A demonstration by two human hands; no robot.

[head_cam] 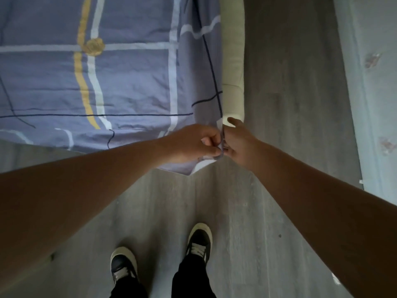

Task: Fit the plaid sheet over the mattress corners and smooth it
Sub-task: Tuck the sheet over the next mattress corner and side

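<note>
Head view, one camera looking down on the foot of a bed. Landmark: the near right corner of the mattress, where both hands meet.

The plaid sheet [129,82], blue-grey with white, yellow and dark navy lines, lies across the mattress top, filling the area left of and beyond the corner. It is creased, with a rumpled fold running along its right border. A round tan patch [93,46] sits on the sheet well beyond the corner, at a crossing of white and yellow stripes.

At the corner, the left hand [193,144] is curled closed, fingers pinching the sheet's hem. The right hand [237,145] sits directly beside it, knuckles touching or nearly so, pinching the same bunched edge, with its thumb extended away from the person. A small white flap of the sheet's underside [204,164] hangs just below the left hand, on the near side of the corner.

A cream padded bed edge [233,61] runs away from the corner along the sheet's right border, uncovered.

Grey wood-look floor [236,211] lies nearer than and right of the corner. Two dark shoes [199,241] with pale soles stand on it, well short of the corner. A pale blue cloth [373,93] lies on the floor far right of the corner.
</note>
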